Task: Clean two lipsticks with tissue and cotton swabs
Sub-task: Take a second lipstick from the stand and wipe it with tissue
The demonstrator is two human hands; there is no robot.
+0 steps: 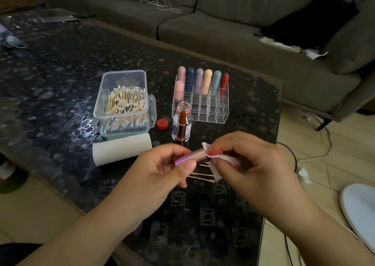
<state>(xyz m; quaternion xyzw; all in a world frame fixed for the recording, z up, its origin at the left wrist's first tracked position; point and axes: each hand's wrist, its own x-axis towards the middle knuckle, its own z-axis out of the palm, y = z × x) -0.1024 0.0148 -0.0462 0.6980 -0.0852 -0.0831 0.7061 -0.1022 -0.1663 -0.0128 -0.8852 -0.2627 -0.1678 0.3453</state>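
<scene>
My left hand (162,168) grips a shiny pink-purple lipstick tube (191,155) held sideways over the table. My right hand (249,160) pinches a white tissue (218,167) wrapped round the tube's right end, and the tissue hides the lipstick tip. A second lipstick (182,126) with a brown-red bullet stands upright and uncapped just behind my hands. Three used cotton swabs (200,175) lie on the table under the tissue. A clear box of cotton swabs (124,103) stands open at the left, with a tissue roll (121,151) lying in front of it.
A clear acrylic organiser (203,105) holds several pastel tubes at the back. A small open glass bottle (185,113) stands behind the upright lipstick, its red cap (162,123) beside it. The dark patterned table (60,73) ends at the right near cables on the floor. A grey sofa lies beyond.
</scene>
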